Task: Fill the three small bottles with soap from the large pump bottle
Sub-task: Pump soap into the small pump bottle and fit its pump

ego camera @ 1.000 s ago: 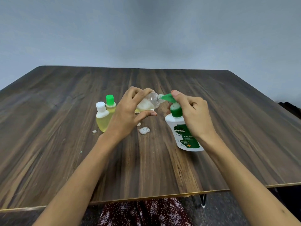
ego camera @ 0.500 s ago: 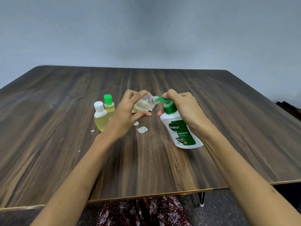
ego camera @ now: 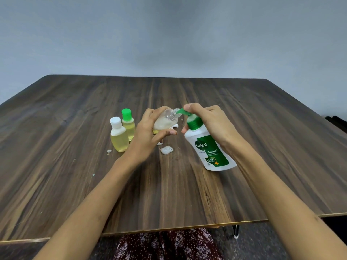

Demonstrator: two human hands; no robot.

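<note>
My left hand (ego camera: 150,134) grips an uncapped clear small bottle (ego camera: 166,120), tilted with its mouth to the right and holding foamy, yellowish soap. Its mouth meets the green nozzle of the large white pump bottle (ego camera: 208,149), which leans left on the table. My right hand (ego camera: 210,121) is closed over the green pump head. Two capped small bottles of yellow soap stand left of my left hand: a white-capped bottle (ego camera: 118,136) in front and a green-capped bottle (ego camera: 128,124) behind it.
Blobs of spilled foam (ego camera: 166,150) lie on the dark wooden table (ego camera: 75,175) below my left hand, and a smaller blob (ego camera: 109,151) lies by the white-capped bottle. The table's near edge runs just above my lap.
The pump bottle has tilted further left and its base has slid toward me. My right hand has closed lower over the pump head. The small bottle stays at the nozzle.
</note>
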